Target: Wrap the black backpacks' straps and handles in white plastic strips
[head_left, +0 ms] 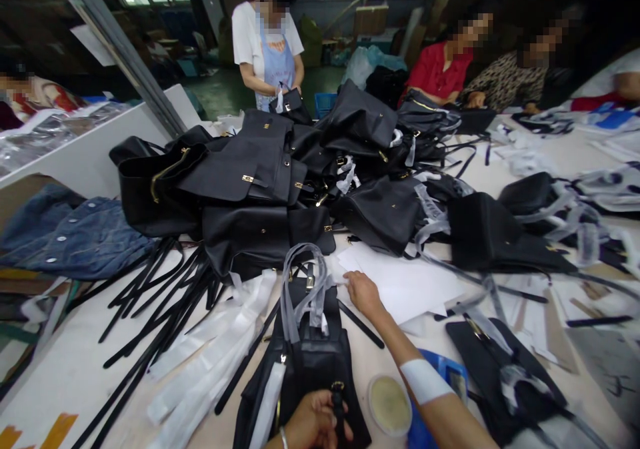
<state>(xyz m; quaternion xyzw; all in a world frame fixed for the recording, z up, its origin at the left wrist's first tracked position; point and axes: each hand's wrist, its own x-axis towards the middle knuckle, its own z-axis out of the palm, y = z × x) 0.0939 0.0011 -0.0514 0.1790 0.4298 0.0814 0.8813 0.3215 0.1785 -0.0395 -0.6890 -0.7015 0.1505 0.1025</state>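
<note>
A black bag with plastic-wrapped handles lies in front of me, its gold buckle near the bottom. My left hand is closed around a black strap just below that buckle. My right hand reaches past the bag's upper right side, beside a stack of white sheets; its fingers are bent, and whether they pinch anything is too small to tell. A white band circles my right forearm.
Black bags are heaped across the table's middle. Loose black straps and white strips lie left. A round tub, a blue object and another bag are right. Several people work around the table.
</note>
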